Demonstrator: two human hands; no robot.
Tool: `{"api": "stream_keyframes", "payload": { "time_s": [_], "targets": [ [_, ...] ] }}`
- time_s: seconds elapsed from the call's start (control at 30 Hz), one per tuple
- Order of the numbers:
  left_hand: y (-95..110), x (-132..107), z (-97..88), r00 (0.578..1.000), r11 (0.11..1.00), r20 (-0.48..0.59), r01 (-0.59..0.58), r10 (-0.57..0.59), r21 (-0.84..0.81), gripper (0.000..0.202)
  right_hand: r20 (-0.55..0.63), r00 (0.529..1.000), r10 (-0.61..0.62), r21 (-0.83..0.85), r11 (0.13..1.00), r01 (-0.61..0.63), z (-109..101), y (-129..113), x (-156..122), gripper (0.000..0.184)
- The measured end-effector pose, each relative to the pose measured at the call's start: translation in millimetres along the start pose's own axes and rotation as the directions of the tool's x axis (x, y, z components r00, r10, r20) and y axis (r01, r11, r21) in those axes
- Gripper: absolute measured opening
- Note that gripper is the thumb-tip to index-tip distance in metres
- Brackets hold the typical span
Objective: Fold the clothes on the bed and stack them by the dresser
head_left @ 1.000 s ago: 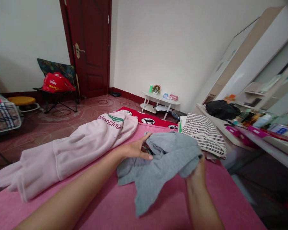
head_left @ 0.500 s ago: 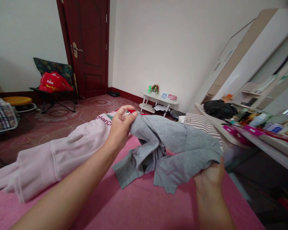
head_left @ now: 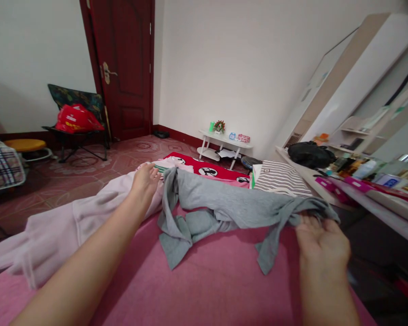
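A grey long-sleeved top (head_left: 224, 199) is stretched crosswise above the pink bed cover (head_left: 204, 280), its sleeve-like ends hanging down. At its right end, my right hand (head_left: 322, 240) is palm up with the fingers curled in the cloth, and the fingertips are partly hidden. My left hand (head_left: 145, 179) is just left of the top's other end, with its fingers apart; no cloth shows between them. Under and beyond my left arm lies a pale pink sweatshirt (head_left: 98, 203), its printed part partly covered by that hand.
Past the top lie a red patterned cloth (head_left: 220, 174) and a striped bag (head_left: 280, 176). A cluttered dressing table (head_left: 387, 217) with a black bag (head_left: 310, 155) borders the right side. Farther off are a white low table (head_left: 207, 136), a folding chair (head_left: 77, 93) and a door (head_left: 129, 68).
My hands have moved apart, the left one leftward off the cloth and the right one rightward. The grey top has spread wider and dropped lower, uncovering the red cloth and more of the striped bag.
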State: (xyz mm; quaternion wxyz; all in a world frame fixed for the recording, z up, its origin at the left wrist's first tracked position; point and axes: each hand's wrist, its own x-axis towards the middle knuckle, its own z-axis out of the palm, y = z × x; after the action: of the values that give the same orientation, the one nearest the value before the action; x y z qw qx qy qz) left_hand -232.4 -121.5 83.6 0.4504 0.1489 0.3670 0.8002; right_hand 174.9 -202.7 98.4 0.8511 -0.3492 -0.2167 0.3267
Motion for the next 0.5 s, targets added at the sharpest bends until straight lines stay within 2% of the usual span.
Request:
{"api": "stream_keyframes", "payload": {
  "time_s": [0.03, 0.07, 0.1, 0.13, 0.17, 0.2, 0.23, 0.27, 0.3, 0.33, 0.37, 0.4, 0.43, 0.5],
  "targets": [
    [-5, 0, -0.2, 0.997, 0.996, -0.006, -0.071, 0.071, 0.058, 0.035, -0.005, 1.0, -0.002, -0.022, 1.0, 0.002, 3, 3, -3, 0.004],
    [-9, -2, 0.1, 0.986, 0.976, 0.021, -0.168, 0.167, 0.14, 0.038, 0.011, 1.0, -0.02, -0.068, 0.997, 0.021, 7, 5, -7, 0.009],
    [-13, -5, 1.0, 0.961, 0.931, 0.093, -0.277, 0.262, 0.238, 0.039, 0.045, 0.998, -0.046, -0.135, 0.989, 0.052, 10, 8, -12, 0.019],
    [-17, -8, 2.2, 0.92, 0.859, 0.213, -0.386, 0.33, 0.337, 0.038, 0.088, 0.994, -0.068, -0.216, 0.973, 0.086, 13, 10, -16, 0.031],
    [-20, -13, 3.4, 0.864, 0.766, 0.368, -0.484, 0.343, 0.423, 0.036, 0.139, 0.988, -0.069, -0.309, 0.945, 0.109, 15, 13, -21, 0.044],
    [-24, -19, 4.3, 0.798, 0.673, 0.533, -0.559, 0.281, 0.484, 0.035, 0.2, 0.979, -0.031, -0.418, 0.901, 0.114, 16, 16, -25, 0.056],
    [-28, -25, 4.7, 0.721, 0.582, 0.675, -0.619, 0.153, 0.528, 0.037, 0.276, 0.96, 0.041, -0.537, 0.836, 0.118, 16, 19, -29, 0.067],
    [-31, -32, 4.4, 0.636, 0.493, 0.772, -0.667, -0.015, 0.559, 0.043, 0.367, 0.919, 0.143, -0.651, 0.746, 0.144, 15, 23, -33, 0.076],
    [-35, -38, 3.3, 0.548, 0.404, 0.814, -0.711, -0.193, 0.575, 0.053, 0.455, 0.853, 0.256, -0.742, 0.638, 0.204, 14, 26, -36, 0.084],
    [-39, -45, 1.7, 0.475, 0.313, 0.809, -0.755, -0.346, 0.576, 0.066, 0.524, 0.768, 0.368, -0.799, 0.525, 0.293, 11, 31, -39, 0.09],
    [-42, -51, -0.2, 0.429, 0.215, 0.78, -0.797, -0.456, 0.564, 0.079, 0.562, 0.69, 0.457, -0.82, 0.416, 0.393, 8, 35, -42, 0.095],
    [-45, -57, -2.1, 0.416, 0.109, 0.746, -0.834, -0.52, 0.541, 0.091, 0.576, 0.637, 0.512, -0.816, 0.313, 0.486, 4, 41, -43, 0.099],
    [-49, -62, -3.9, 0.429, 0.0, 0.72, -0.859, -0.545, 0.512, 0.098, 0.572, 0.62, 0.537, -0.803, 0.213, 0.556, 0, 47, -44, 0.102],
    [-55, -70, -6.0, 0.494, -0.192, 0.695, -0.862, -0.523, 0.469, 0.101, 0.548, 0.659, 0.515, -0.783, 0.039, 0.621, -8, 60, -41, 0.099]
  ]
}}
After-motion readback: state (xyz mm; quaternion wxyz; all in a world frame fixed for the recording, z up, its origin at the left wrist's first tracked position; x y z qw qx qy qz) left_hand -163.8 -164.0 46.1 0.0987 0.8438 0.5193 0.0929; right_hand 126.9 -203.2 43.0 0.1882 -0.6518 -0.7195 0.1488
